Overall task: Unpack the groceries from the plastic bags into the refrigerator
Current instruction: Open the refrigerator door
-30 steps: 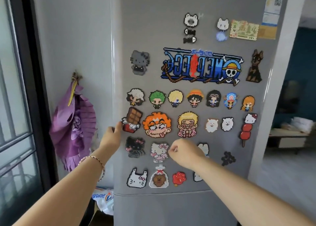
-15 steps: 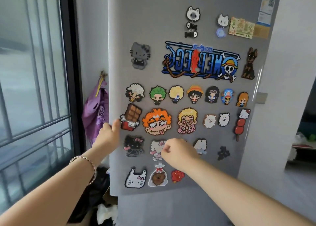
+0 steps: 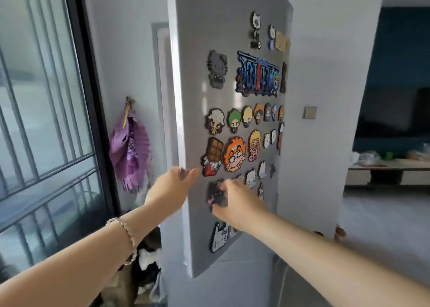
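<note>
From the head camera, the tall grey upper refrigerator door stands angled out from the cabinet, its narrow side edge facing the viewer and its front covered in pixel-bead magnets. The inside of the refrigerator is hidden behind it. The left hand, with a pink beaded bracelet on its wrist, grips that edge at mid-height. Its thumb lies on the front beside a brown chocolate-bar magnet and its fingers wrap behind, though blur softens them. The right hand is curled into a loose fist with nothing in it, in front of the door face and partly covering a black cat magnet. Whether it touches the door cannot be told. Below is the grey lower refrigerator door, closed. On the floor to the left lies a dark-and-white heap, too blurred to say if it is bags. A purple pleated fan hangs on the wall beside a barred window.
</note>
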Tool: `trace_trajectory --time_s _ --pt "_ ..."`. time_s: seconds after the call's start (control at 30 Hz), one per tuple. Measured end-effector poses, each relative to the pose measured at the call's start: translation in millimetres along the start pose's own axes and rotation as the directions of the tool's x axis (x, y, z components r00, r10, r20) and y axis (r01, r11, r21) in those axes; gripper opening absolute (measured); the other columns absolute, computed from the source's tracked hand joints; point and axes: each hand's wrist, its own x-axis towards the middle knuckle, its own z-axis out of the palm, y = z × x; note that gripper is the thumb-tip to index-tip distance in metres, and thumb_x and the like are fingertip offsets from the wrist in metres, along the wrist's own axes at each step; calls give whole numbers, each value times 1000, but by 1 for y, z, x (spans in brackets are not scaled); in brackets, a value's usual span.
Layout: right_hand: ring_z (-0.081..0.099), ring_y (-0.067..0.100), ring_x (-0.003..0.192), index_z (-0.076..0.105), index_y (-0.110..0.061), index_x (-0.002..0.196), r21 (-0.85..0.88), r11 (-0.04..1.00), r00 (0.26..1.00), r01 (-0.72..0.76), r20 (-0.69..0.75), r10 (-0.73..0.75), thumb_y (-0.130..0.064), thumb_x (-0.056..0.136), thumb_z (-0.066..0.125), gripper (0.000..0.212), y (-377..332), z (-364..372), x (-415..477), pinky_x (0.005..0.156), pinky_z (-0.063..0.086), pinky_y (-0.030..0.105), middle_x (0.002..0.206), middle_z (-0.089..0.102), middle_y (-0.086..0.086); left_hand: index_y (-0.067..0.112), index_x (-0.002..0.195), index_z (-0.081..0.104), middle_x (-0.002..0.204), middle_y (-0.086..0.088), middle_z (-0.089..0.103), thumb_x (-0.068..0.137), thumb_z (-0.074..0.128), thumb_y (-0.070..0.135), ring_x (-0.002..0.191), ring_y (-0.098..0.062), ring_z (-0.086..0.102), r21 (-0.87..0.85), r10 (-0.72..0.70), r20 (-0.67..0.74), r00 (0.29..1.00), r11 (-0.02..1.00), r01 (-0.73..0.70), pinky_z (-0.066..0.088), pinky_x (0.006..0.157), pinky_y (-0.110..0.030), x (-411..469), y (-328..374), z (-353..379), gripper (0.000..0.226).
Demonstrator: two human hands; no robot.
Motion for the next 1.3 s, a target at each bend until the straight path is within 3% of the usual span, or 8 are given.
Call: trace_trajectory --time_s 0.23,0.37,0.53,0.63,0.77,0.93,1.1,1.3 --pt "41 26 125 22 -4 140 166 939 937 -300 -134 323 -43 78 67 85 26 -17 -78 101 40 31 136 33 11 13 91 67 84 -2 69 95 35 44 81 -21 65 -307 268 195 944 930 -201 52 79 -36 -90 78 24 45" --pt "41 29 122 22 -1 138 247 853 807 -460 -284 518 -45 82 66 83 61 -46 -105 94 42 34 134 33 15 10 81 65 76 -4 65 94 39 36 69 -24 59 -110 332 278 901 943 -314 46 63 -30 -109 115 40 40" --pt "44 36 112 33 2 128 324 793 626 -516 -490 607 -47 74 72 83 124 -84 -127 75 38 35 127 40 20 5 79 64 86 -8 67 94 38 26 67 -25 54 80 276 372 886 942 -327 47 64 -30 -103 151 70 37" --pt "45 33 106 37 3 118 248 842 674 -478 -511 533 -48 75 71 74 175 -106 -139 76 43 37 122 40 20 12 66 57 69 -3 59 94 40 31 60 -23 49 100 198 355 914 964 -248 40 59 -27 -92 173 97 38" --pt "49 30 103 38 1 120 245 876 727 -415 -490 481 -45 78 70 70 238 -140 -148 81 47 38 122 42 17 11 69 59 71 -5 60 92 46 30 65 -23 55 68 106 345 933 988 -137 53 71 -34 -80 205 136 33" --pt "48 34 115 34 1 131 374 841 726 -391 -436 532 -36 80 71 72 314 -178 -145 95 45 47 133 39 18 13 62 55 73 -6 60 92 47 34 69 -25 58 74 56 332 942 994 -85 52 77 -35 -80 252 184 37" --pt "39 33 128 21 -4 144 538 740 727 -404 -302 617 -20 81 69 81 375 -204 -128 101 40 41 146 27 15 6 71 60 67 -3 52 90 44 24 68 -29 58 153 19 323 946 986 -72 50 75 -36 -79 291 207 31" --pt "32 33 133 15 -6 146 563 700 737 -440 -219 639 -16 77 69 88 422 -221 -109 105 37 46 149 24 14 9 71 56 72 -5 58 89 41 19 71 -24 54 226 4 291 957 971 -73 48 73 -32 -70 311 221 26"
